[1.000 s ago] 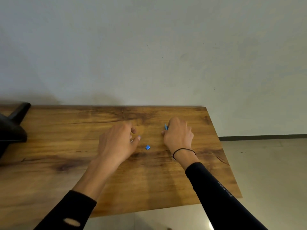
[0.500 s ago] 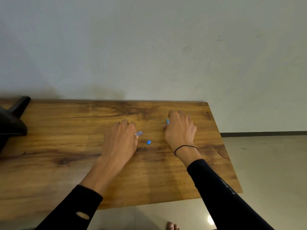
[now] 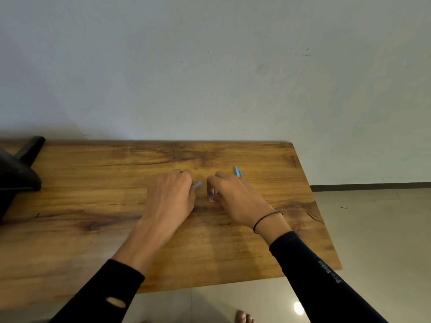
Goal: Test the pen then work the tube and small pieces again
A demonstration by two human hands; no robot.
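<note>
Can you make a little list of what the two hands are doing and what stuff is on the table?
left hand: fingers curled, pinching a small pale blue piece
right hand: fingers curled over a small blue bit on the table; a thin blue piece sticks up behind its knuckles
right wrist: black band
table: brown wood, against a pale wall
far left of table: dark object, cut off by the frame's edge
sleeves: black, on both arms

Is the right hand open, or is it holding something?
Holding. The right hand has curled fingers pinching a small blue piece at the table, with a blue stick poking out behind.
</note>
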